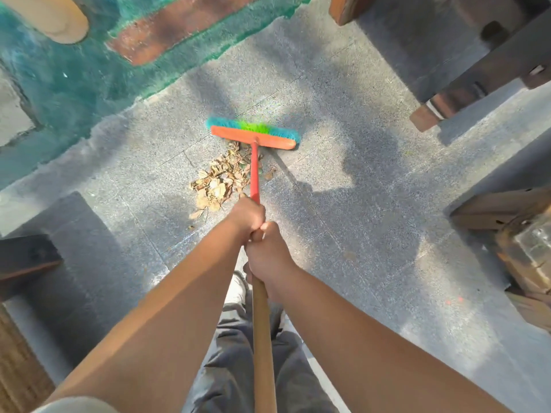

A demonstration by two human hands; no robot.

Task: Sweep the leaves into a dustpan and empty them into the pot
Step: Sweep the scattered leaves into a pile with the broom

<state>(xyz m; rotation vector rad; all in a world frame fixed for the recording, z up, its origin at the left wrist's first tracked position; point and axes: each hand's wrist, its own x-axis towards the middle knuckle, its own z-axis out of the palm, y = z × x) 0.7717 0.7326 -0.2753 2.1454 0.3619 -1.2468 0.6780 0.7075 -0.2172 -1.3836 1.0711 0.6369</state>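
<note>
Both hands grip the broom [254,135] by its long handle, the left hand [248,216] curled round it farther down toward the head, the right hand [267,252] closed round it just behind, the two touching. The stretch of handle inside the fists is hidden; beyond the left hand it is red, and nearer the body it is bare wood and runs out of view at the bottom edge. The broom's orange head lies across the grey floor [357,204] with blue and green bristles on its far side, slightly blurred. The leaves [220,180], dry and brown, sit in a loose pile on the near side of the head, left of the handle, which crosses over the pile's right edge; a few stray ones lie apart. A green net [74,81] covers the floor at upper left, partly over a rusty brown slab [167,34]. Dark wooden pieces at the right and left edges are cut off and hard to identify. Below the arms, grey trousers [232,368] and a pale shoe [237,290] show in part.
</note>
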